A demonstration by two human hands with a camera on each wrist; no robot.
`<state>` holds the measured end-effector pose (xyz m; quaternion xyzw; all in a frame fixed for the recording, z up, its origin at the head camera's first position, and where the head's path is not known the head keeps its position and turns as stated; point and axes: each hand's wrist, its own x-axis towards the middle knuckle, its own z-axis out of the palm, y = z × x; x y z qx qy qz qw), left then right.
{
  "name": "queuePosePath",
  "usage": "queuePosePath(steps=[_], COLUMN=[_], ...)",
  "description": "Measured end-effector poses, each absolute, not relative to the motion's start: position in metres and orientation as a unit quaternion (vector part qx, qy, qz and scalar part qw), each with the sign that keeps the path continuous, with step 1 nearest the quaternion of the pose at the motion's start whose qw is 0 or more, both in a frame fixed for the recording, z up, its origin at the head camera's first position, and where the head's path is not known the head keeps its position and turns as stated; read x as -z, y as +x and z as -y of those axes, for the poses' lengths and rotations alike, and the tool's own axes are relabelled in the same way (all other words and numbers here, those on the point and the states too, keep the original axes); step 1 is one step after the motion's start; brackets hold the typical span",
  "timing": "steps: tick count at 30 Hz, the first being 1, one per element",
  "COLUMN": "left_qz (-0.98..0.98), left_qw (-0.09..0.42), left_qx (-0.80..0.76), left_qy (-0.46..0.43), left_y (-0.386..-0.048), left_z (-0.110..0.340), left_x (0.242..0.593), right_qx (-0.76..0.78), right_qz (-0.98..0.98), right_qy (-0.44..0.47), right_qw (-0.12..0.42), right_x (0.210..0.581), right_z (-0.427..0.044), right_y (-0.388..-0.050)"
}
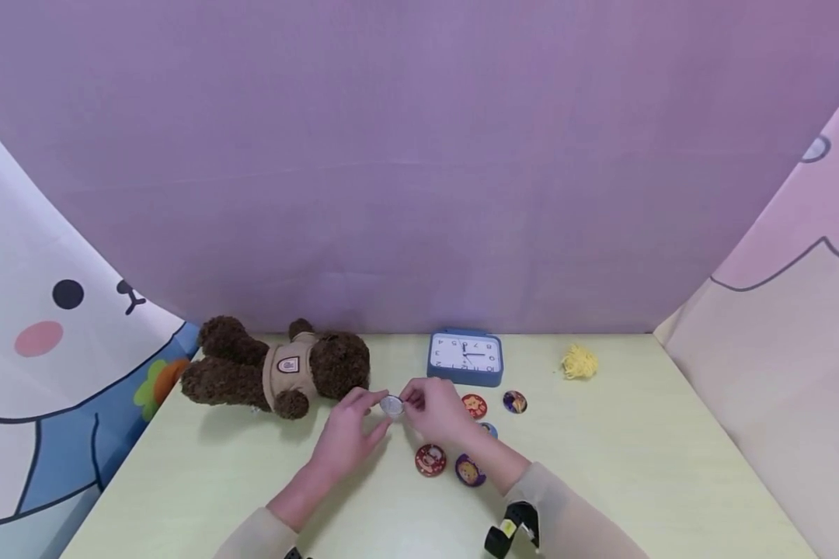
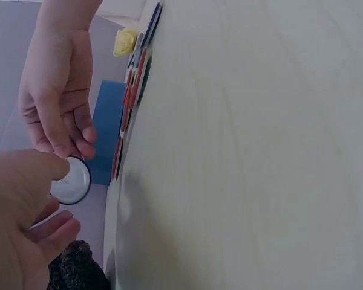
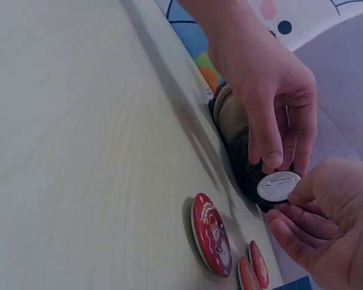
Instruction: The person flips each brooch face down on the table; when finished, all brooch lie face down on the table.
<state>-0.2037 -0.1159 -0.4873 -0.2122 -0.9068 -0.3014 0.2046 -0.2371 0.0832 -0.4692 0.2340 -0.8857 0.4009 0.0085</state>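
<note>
A round pin badge (image 1: 391,406) is held just above the table, its whitish back with a pin showing in the right wrist view. My right hand (image 1: 436,410) pinches its right edge between thumb and fingers. On the other side my left hand (image 1: 349,433) has thumb and index finger spread around the badge, with the thumb tip (image 3: 272,159) just off the rim. Whether its index finger touches the badge is hard to tell. Beside the hands lie a red badge (image 1: 430,460) and a purple-edged badge (image 1: 471,470).
A brown plush bear (image 1: 290,369) lies left of the hands. Behind them stands a blue clock (image 1: 464,357). More badges, one orange-red (image 1: 474,406), one dark (image 1: 514,401) and one blue (image 1: 489,429), lie right. A yellow yarn bundle (image 1: 579,362) sits farther right.
</note>
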Motion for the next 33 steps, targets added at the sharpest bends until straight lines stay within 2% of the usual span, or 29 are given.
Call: queuePosePath(steps=[12, 20, 27, 33], left_qz=[0.913, 0.924, 0.921, 0.923], left_qw=[0.161, 0.166, 0.121, 0.105], left_qx=[0.311, 0.273, 0.308, 0.304], left_qy=[-0.211, -0.210, -0.207, -0.210], left_y=[-0.1986, -0.1985, -0.2024, -0.2048], left_z=[0.1096, 0.1107, 0.1142, 0.1155], left_x=[0.4857, 0.4877, 0.4892, 0.4922], right_qx=[-0.410, -0.389, -0.352, -0.315], right_qz=[0.885, 0.890, 0.896, 0.907], right_qy=[0.206, 0.233, 0.264, 0.276], right_qw=[-0.074, -0.051, -0.056, -0.042], right_x=[0.4664, 0.4702, 0.4691, 0.4676], right_z=[-0.0852, -0.0813, -0.0794, -0.0761], right_y=[-0.2348, -0.2334, -0.2309, -0.2286])
